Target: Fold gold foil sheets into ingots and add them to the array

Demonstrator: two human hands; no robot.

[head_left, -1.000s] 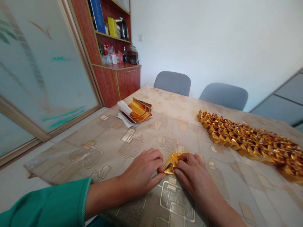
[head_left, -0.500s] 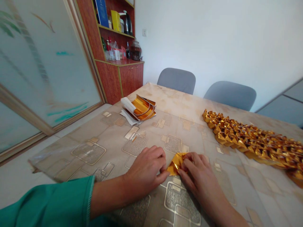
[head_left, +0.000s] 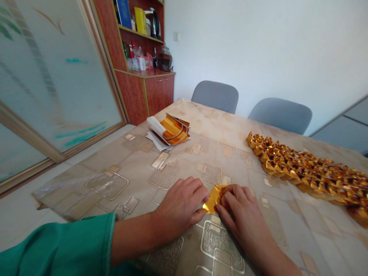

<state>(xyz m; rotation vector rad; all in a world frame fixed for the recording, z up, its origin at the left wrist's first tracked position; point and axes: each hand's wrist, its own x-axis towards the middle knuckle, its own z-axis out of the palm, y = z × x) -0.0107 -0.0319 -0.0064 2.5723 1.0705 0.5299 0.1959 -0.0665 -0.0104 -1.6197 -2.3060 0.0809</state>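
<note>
The step in hand, as I judged it, was the shaping of one small piece of gold paper (head_left: 212,201), which lay low on the patterned table (head_left: 115,207), directly between the two hands and in front of the person. The right hand (head_left: 241,211) pinched the paper at its right part, with the thumb and the curled fingers brought close together, though the fingers themselves hid some of this grip. The left hand (head_left: 181,205) was bent loosely at the other end, its thumb beside the left corner and its forefinger a little above; I could not tell whether these two pinched the corner or only rested against it. The paper looked rather flat and had some creases, so it was probably only partly formed. Near the right side of the table stood a long group of folded gold pieces (head_left: 304,168), and farther away, toward the left, lay a curved stack of gold sheets (head_left: 172,128) together with white ones. In my judgement, the next move called for a steady hold by the right fingers and a light, exact pressure from the left thumb, because thin shiny paper could easily slip or take a wrong crease.
</note>
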